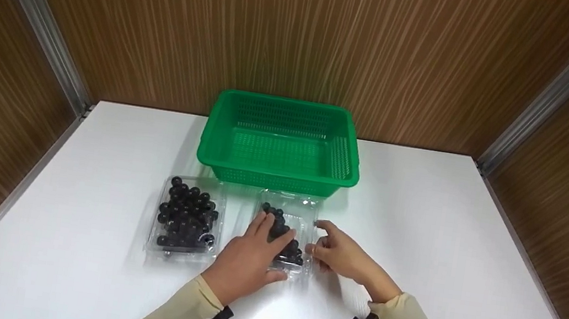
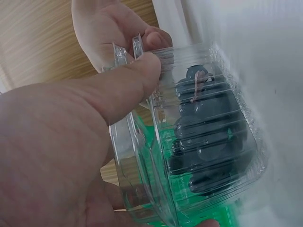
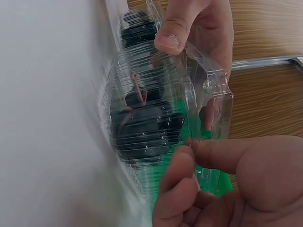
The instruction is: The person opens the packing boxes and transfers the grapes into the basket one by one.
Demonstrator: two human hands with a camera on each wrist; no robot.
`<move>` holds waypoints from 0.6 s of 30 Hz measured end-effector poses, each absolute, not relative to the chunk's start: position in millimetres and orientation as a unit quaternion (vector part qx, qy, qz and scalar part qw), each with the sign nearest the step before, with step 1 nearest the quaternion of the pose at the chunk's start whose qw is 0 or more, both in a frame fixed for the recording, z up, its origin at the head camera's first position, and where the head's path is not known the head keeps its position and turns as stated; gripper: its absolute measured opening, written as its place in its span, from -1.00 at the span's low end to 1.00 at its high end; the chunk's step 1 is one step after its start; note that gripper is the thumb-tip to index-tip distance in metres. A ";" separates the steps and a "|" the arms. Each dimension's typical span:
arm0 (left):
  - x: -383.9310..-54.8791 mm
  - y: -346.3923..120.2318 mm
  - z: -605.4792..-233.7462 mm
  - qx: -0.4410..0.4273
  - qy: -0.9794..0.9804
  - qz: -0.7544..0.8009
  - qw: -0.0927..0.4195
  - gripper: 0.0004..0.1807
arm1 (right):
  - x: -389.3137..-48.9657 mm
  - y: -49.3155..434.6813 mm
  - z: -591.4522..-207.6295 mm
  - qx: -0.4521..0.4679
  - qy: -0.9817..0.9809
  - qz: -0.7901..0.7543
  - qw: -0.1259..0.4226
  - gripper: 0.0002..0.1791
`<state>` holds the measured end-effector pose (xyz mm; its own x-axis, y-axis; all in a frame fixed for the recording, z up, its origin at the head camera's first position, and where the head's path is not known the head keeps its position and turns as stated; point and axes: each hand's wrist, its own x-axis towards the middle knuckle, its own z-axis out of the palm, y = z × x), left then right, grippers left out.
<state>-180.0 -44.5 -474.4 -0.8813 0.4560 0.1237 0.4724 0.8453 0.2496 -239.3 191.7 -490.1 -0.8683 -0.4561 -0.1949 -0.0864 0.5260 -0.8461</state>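
A clear plastic clamshell box (image 1: pixel 303 220) with a bunch of dark grapes (image 1: pixel 294 251) inside stands on the white table. My left hand (image 1: pixel 248 260) lies over its lid with fingers spread, and in the left wrist view the thumb (image 2: pixel 128 85) rests along the near edge. At the box's right side, my right hand (image 1: pixel 343 254) pinches the rim between thumb and index finger, as the right wrist view shows with the fingertips (image 3: pixel 184 151). Through the ribbed wall (image 3: pixel 142 118) a brownish stem shows among the grapes. Part of the lid is hidden under my left hand.
A second clear box (image 1: pixel 221 217), full of dark grapes (image 1: pixel 187 215), stands to the left. Behind both boxes is a green plastic basket (image 1: pixel 277 172) with perforated walls. Wood-grain panels (image 1: pixel 302 34) enclose the back and sides of the table (image 1: pixel 441 231).
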 end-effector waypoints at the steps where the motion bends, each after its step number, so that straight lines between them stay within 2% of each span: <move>1: -179.9 -44.3 -474.5 -0.241 -0.960 -0.138 0.030 -0.13 | -239.5 191.8 -490.2 -0.160 0.850 -0.460 0.201 -0.29; 9: -178.0 -43.7 -475.8 -0.236 -0.960 -0.147 0.023 -0.12 | -238.5 192.8 -492.1 -0.158 0.854 -0.453 0.198 -0.29; 18: -179.9 -43.8 -476.7 -0.241 -0.959 -0.147 0.030 -0.13 | -239.1 193.4 -489.0 -0.161 0.862 -0.438 0.198 -0.45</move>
